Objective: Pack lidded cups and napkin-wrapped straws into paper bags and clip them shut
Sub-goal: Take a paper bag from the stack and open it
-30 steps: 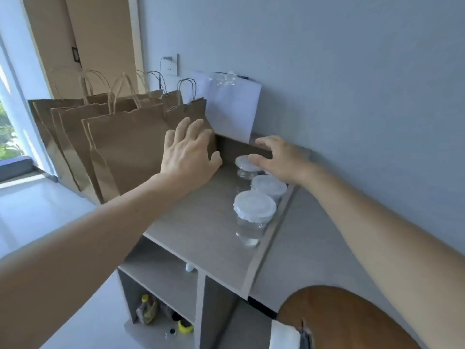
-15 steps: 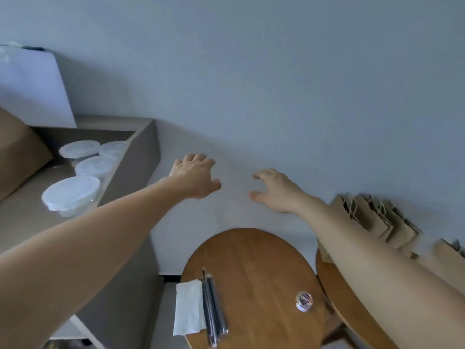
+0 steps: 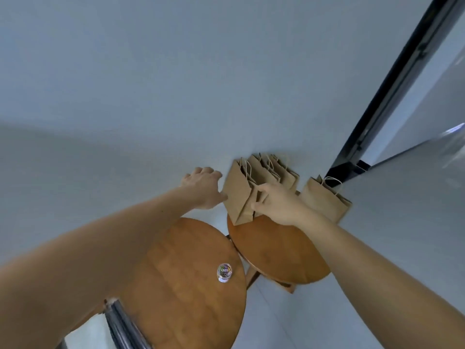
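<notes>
The front paper bag is plain brown kraft with thin twisted cord handles. It stands upright with its mouth open and its gusseted narrow side creased inward. It sits at the far edge of a round wooden desk, against the grey wall. Close behind it stands a row of matching bags, and one more bag stands apart to their right.

The right hand grips the front paper bag's narrow side, with curled fingers above and the thumb below. The left hand has bent fingers, and its thumb touches the bag's broad left face; whether it grips cannot be told.

Nearer than the front paper bag, a small jar of coloured paper clips sits on a second round desk.
</notes>
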### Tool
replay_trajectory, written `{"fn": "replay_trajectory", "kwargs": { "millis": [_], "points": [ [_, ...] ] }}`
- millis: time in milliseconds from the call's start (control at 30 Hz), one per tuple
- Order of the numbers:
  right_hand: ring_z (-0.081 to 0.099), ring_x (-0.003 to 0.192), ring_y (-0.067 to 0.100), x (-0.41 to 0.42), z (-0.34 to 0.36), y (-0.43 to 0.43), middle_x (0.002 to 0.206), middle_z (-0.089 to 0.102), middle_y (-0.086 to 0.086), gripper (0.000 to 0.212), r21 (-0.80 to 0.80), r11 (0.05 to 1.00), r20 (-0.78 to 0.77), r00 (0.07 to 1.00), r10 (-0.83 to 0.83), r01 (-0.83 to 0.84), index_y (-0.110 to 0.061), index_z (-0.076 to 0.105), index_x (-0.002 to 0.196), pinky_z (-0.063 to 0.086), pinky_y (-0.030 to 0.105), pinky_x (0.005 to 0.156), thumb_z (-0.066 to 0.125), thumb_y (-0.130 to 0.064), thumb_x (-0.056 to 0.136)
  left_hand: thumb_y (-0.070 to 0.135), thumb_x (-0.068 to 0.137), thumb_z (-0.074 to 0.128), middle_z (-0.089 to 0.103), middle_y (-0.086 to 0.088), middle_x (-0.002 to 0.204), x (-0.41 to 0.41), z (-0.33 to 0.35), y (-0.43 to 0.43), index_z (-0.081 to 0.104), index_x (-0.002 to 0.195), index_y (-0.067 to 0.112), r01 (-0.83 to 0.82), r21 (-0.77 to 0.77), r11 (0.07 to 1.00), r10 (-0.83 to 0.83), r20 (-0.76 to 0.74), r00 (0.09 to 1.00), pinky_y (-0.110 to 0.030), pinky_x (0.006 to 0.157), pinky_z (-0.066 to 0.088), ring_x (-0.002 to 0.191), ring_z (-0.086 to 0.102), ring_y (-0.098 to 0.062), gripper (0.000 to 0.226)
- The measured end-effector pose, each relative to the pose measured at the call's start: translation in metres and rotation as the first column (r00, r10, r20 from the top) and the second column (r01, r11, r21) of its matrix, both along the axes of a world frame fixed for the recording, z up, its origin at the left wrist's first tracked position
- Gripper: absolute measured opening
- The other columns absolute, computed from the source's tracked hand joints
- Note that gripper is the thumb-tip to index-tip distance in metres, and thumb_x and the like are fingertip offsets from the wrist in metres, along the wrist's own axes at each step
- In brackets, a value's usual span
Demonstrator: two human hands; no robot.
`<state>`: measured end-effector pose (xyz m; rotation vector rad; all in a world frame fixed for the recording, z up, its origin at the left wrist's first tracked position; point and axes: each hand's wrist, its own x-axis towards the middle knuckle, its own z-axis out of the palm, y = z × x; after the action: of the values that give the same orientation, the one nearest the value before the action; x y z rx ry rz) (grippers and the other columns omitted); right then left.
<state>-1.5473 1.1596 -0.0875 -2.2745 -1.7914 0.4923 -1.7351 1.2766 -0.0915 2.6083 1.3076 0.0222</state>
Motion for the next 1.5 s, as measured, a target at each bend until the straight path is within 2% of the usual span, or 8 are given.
{"fn": "replay_trajectory", "kwargs": {
  "millis": [100, 200, 333, 500, 767, 1167, 1300, 1500],
  "points": [
    [0.057, 0.107, 0.019, 0.051, -0.011, -0.014, 0.123, 0.058, 0.002, 0.044, 0.017, 0.995, 0.010, 0.995, -0.098, 0.098, -0.015, 0.059, 0.121, 0.049, 0.036, 0.086, 0.058, -0.048, 0.092, 0.050, 0.092, 0.052, 0.035, -0.004, 0.153, 0.052, -0.005, 0.001, 0.037, 0.147, 0.022, 0.075, -0.009, 0.997, -0.075, 0.004, 0.997, -0.048, 0.111, 0.030, 0.140, 0.029, -0.030, 0.064],
    [0.055, 0.085, 0.018, 0.104, -0.023, -0.022, 0.096, 0.052, -0.008, 0.027, 0.052, 0.980, 0.104, 0.975, -0.199, 0.194, -0.017, 0.056, 0.097, 0.039, 0.026, 0.058, 0.059, -0.043, 0.089, 0.048, 0.091, 0.051, 0.041, -0.005, 0.147, 0.109, -0.011, 0.003, 0.044, 0.141, 0.022, 0.141, 0.004, 0.990, -0.141, 0.009, 0.990, -0.047, 0.107, 0.033, 0.135, 0.034, -0.030, 0.057],
    [0.060, 0.096, 0.024, 0.194, -0.055, -0.021, 0.109, 0.062, 0.004, 0.030, 0.021, 0.957, 0.093, 0.952, -0.291, 0.290, -0.012, 0.061, 0.111, 0.053, 0.040, 0.081, 0.058, -0.034, 0.090, 0.049, 0.090, 0.050, 0.042, -0.004, 0.146, 0.192, -0.027, 0.011, 0.045, 0.141, 0.021, 0.172, -0.008, 0.985, -0.172, 0.000, 0.985, -0.047, 0.107, 0.033, 0.136, 0.034, -0.029, 0.058],
    [0.052, 0.111, 0.030, 0.314, -0.100, -0.014, 0.127, 0.049, 0.010, 0.049, -0.054, 0.887, 0.095, 0.887, -0.452, 0.458, -0.011, 0.047, 0.131, 0.043, 0.036, 0.078, 0.053, -0.039, 0.091, 0.048, 0.090, 0.052, 0.045, -0.003, 0.145, 0.289, -0.063, 0.018, 0.043, 0.142, 0.021, 0.148, -0.053, 0.988, -0.152, -0.065, 0.986, -0.047, 0.102, 0.039, 0.134, 0.037, -0.029, 0.059],
    [0.050, 0.085, 0.027, 0.435, -0.157, 0.023, 0.115, 0.048, 0.012, 0.035, -0.173, 0.853, 0.121, 0.870, -0.478, 0.492, -0.010, 0.048, 0.111, 0.042, 0.035, 0.071, 0.051, -0.039, 0.093, 0.047, 0.091, 0.052, 0.045, -0.003, 0.145, 0.370, -0.108, 0.033, 0.043, 0.143, 0.022, 0.051, -0.154, 0.987, -0.071, -0.128, 0.989, -0.049, 0.104, 0.038, 0.135, 0.038, -0.029, 0.059],
    [0.052, 0.065, 0.018, 0.455, -0.208, 0.045, 0.069, 0.048, -0.002, 0.014, -0.168, 0.902, 0.284, 0.896, -0.342, 0.397, -0.013, 0.056, 0.088, 0.035, 0.027, 0.053, 0.047, -0.018, 0.097, 0.042, 0.093, 0.053, 0.041, -0.001, 0.149, 0.389, -0.138, 0.045, 0.043, 0.144, 0.023, 0.005, -0.233, 0.972, -0.041, -0.149, 0.988, -0.048, 0.110, 0.036, 0.139, 0.034, -0.027, 0.056],
    [0.045, 0.052, 0.012, 0.421, -0.192, 0.048, 0.061, 0.048, -0.004, 0.031, -0.135, 0.941, 0.317, 0.914, -0.254, 0.309, -0.021, 0.040, 0.064, 0.026, 0.022, 0.045, 0.054, -0.020, 0.091, 0.044, 0.094, 0.052, 0.042, -0.002, 0.148, 0.371, -0.132, 0.045, 0.043, 0.144, 0.022, 0.012, -0.220, 0.975, -0.044, -0.140, 0.989, -0.048, 0.109, 0.038, 0.138, 0.035, -0.027, 0.055],
    [0.044, 0.047, 0.011, 0.333, -0.128, 0.057, 0.057, 0.047, -0.003, 0.033, -0.119, 0.988, 0.322, 0.945, -0.053, 0.096, -0.022, 0.041, 0.059, 0.025, 0.021, 0.044, 0.059, -0.027, 0.087, 0.047, 0.093, 0.052, 0.051, -0.003, 0.136, 0.309, -0.111, 0.041, 0.051, 0.135, 0.021, -0.020, -0.195, 0.981, 0.005, -0.077, 0.997, -0.045, 0.102, 0.044, 0.126, 0.044, -0.027, 0.050]
  ]
}}
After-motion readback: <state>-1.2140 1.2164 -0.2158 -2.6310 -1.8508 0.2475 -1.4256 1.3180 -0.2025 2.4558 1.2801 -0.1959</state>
